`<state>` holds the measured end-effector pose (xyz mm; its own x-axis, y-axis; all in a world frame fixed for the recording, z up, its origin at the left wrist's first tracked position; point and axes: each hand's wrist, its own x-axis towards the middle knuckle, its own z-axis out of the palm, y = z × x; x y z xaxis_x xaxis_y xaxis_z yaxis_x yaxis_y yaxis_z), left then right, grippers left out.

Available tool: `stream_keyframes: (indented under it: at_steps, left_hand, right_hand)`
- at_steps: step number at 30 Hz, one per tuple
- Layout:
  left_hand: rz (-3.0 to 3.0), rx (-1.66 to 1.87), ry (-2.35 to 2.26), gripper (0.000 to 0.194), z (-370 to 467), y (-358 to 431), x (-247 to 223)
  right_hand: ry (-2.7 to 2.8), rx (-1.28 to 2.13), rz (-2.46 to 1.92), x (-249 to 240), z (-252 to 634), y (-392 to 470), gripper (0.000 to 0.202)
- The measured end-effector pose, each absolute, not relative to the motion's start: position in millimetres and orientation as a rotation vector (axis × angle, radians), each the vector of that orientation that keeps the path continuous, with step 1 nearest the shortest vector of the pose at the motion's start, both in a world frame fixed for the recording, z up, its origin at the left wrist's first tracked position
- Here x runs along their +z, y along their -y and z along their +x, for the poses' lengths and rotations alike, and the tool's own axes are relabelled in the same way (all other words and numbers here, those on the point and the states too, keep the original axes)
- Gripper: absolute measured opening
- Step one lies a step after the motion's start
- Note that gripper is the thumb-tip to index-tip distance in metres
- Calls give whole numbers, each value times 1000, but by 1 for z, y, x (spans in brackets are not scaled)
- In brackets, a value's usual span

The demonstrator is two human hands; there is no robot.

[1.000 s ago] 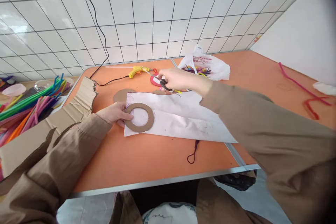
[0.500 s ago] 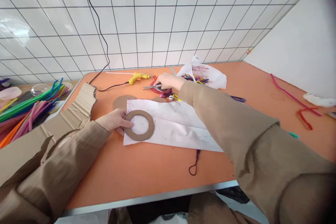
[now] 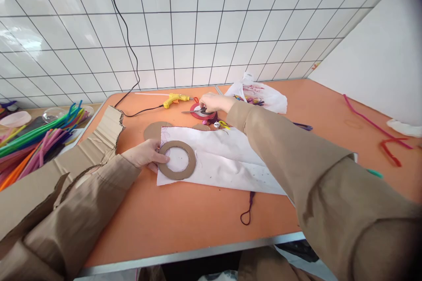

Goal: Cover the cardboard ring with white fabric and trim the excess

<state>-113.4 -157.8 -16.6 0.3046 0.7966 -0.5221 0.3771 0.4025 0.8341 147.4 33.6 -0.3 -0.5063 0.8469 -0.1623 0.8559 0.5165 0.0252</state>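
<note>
Left hand [image 3: 149, 153] pinched a cardboard ring [image 3: 189, 164] on white fabric [image 3: 227, 160]; right hand [image 3: 213, 102] had fingers gripping scissors [image 3: 194, 111] at a red roll [image 3: 199, 117].

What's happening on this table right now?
The person's left hand holds a flat brown cardboard ring by its rim over a creased white cloth. The right hand reaches across the cloth, fingers at the dark handles of metal-bladed scissors by a round red-edged reel; whether it grips them firmly I cannot tell. A yellow glue gun lies nearby on the orange tabletop.
</note>
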Motion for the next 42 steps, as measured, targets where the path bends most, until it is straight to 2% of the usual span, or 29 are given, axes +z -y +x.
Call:
stream_keyframes:
  at_steps: [6, 22, 30, 42]
  left_hand:
    - [1197, 398, -1288, 59, -115, 156, -20]
    - [1213, 361, -1294, 59, -110, 159, -11]
    - [1205, 386, -1306, 58, -112, 158, -15]
    - [1229, 360, -1294, 57, -114, 158, -15]
  right_hand:
    - [-2612, -73, 1468, -2, 154, -34, 33]
    - [-2431, -342, 1610, 10, 159, -34, 53]
    - [-2422, -267, 1637, 8, 148, -21, 50]
    - [-2343, -467, 1716, 7, 152, -15, 52]
